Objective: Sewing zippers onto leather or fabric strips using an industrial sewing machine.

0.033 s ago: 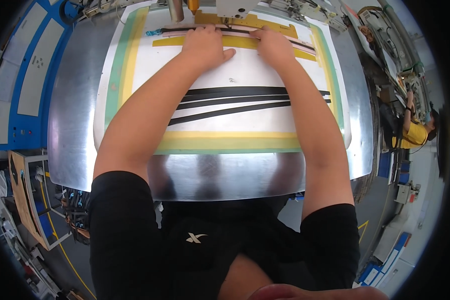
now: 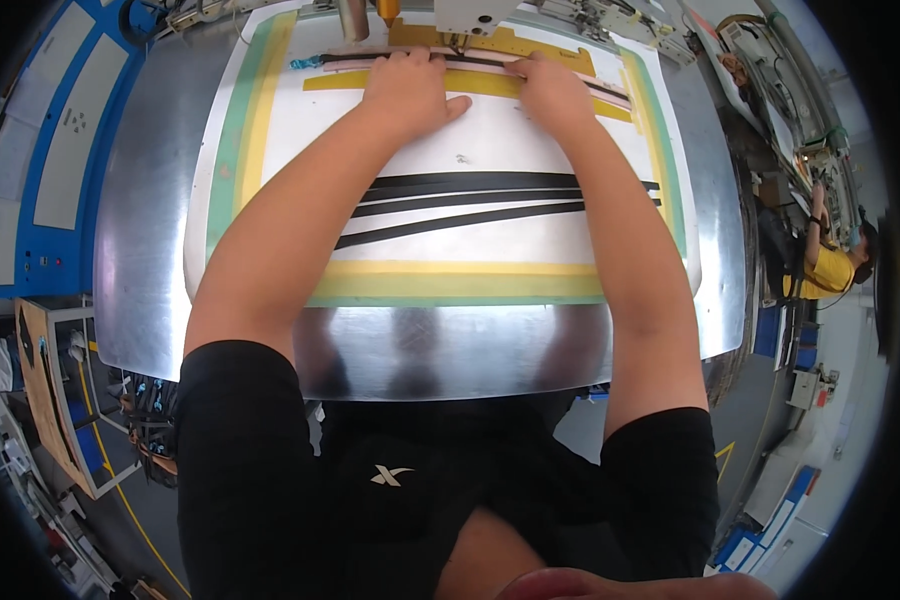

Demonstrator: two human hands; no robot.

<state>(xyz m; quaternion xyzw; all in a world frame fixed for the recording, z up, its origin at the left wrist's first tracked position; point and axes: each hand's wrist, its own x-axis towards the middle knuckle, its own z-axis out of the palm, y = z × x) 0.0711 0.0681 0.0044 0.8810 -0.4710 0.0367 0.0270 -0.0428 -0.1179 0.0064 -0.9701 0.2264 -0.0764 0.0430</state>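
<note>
Nearest us, the metal table (image 2: 450, 350) carries a white sheet (image 2: 500, 135), edged in green and yellow tape. Beyond the sheet's near edge we find loose black strips (image 2: 470, 182), fanned out between the forearms. Farther on, the left hand (image 2: 407, 92) lies palm down, thumb spread wide from the fingers; the right hand (image 2: 557, 92) is curled, and we cannot tell whether it pinches anything. Both touch the held strip (image 2: 482, 62), near the sheet's far edge. Compared with the previous view, we note only the right hand's slight shift rightward; the strip remains under the machine head (image 2: 477, 15), within the yellow template (image 2: 470, 85). Its long axis runs left to right, slanting nearer rightward; its teal end (image 2: 306, 62) points toward the sheet's left edge.
</note>
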